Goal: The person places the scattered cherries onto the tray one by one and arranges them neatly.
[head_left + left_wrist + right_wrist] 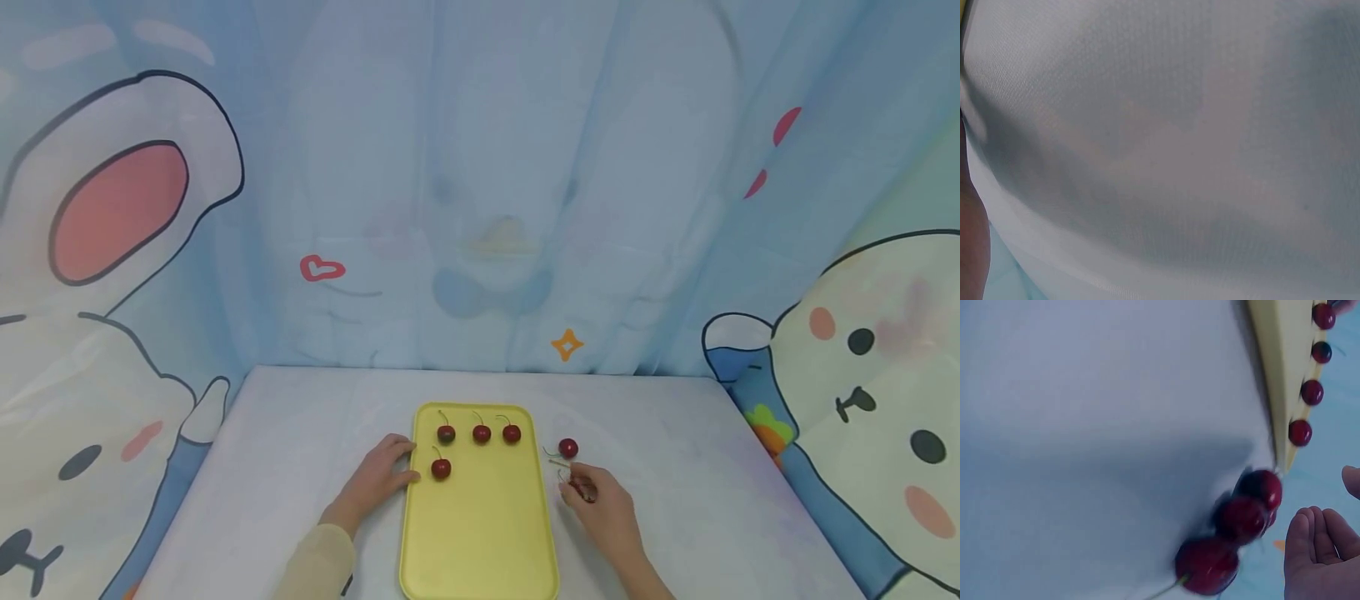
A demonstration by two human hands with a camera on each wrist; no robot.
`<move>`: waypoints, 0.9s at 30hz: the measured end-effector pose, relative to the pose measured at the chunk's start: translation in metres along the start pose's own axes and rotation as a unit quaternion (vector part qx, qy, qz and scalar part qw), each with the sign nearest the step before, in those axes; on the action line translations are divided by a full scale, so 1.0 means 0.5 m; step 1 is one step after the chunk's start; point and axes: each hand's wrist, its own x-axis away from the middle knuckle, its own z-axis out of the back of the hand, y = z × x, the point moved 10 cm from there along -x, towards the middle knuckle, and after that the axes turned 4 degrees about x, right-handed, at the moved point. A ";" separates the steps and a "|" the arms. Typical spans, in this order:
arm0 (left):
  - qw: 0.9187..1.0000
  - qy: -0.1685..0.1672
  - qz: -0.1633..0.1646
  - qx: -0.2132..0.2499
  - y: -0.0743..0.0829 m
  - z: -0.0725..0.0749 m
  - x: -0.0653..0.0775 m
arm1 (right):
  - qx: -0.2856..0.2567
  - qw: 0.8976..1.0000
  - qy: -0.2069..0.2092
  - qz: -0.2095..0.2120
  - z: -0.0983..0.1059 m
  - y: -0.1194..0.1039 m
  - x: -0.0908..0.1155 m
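Note:
A yellow tray point(480, 533) lies lengthwise in front of me. My left hand point(378, 475) rests at its left rim, thumb and fingertips touching the edge; the left wrist view catches only a sliver of that hand. Three dark red cherries point(482, 433) with stems form a row at the tray's far end, and another cherry point(441, 469) sits just below the left one. Right of the tray, my right hand point(600, 504) is over loose cherries point(1207, 565) on the table, partly hiding them. Its thumb and fingers point(1316, 534) stand apart with nothing between them.
A white cloth point(660, 442) covers the table. One loose cherry point(567, 448) lies beyond the right hand, close to the tray's right rim. Behind the table hangs a blue curtain point(495, 167) printed with cartoon animals.

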 end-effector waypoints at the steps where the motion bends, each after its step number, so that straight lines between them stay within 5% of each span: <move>1: 1.000 0.000 0.000 -0.001 0.000 0.000 0.000 | 0.009 1.000 0.001 -0.007 0.007 0.011 0.000; 10: 1.000 0.002 0.001 -0.006 -0.005 -0.002 -0.002 | 0.065 0.997 -0.009 -0.048 0.043 0.095 -0.009; 27: 1.000 0.002 -0.003 -0.018 -0.003 -0.001 -0.001 | 0.077 0.987 -0.080 -0.114 0.023 0.173 -0.007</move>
